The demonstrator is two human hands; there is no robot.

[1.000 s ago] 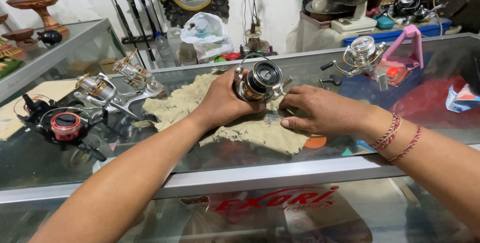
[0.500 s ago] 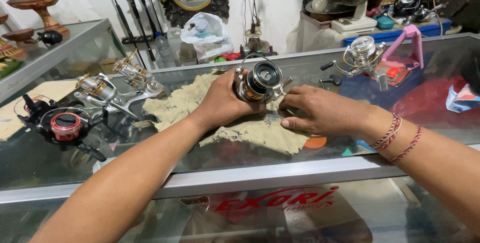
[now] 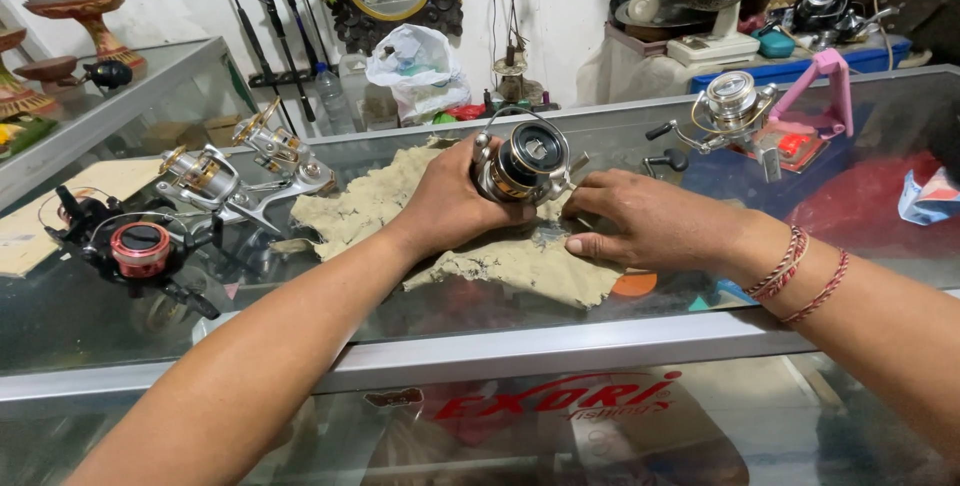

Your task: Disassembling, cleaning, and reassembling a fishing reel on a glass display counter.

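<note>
My left hand (image 3: 447,204) grips a black and gold spinning fishing reel (image 3: 527,161), holding it just above a worn beige cloth (image 3: 372,202) that lies on the glass counter (image 3: 560,331). The reel's spool faces me and its thin wire bail arcs over the top. My right hand (image 3: 645,224) rests at the reel's right side, fingers bent and pressed down on the cloth next to the reel's foot. Red thread bracelets (image 3: 800,274) circle my right wrist.
Silver and gold reels (image 3: 240,174) and a black reel with a red spool (image 3: 135,244) lie on the glass at left. Another silver reel (image 3: 728,106) and a pink stand (image 3: 822,81) sit at right. A fan, bags and rods crowd the back wall.
</note>
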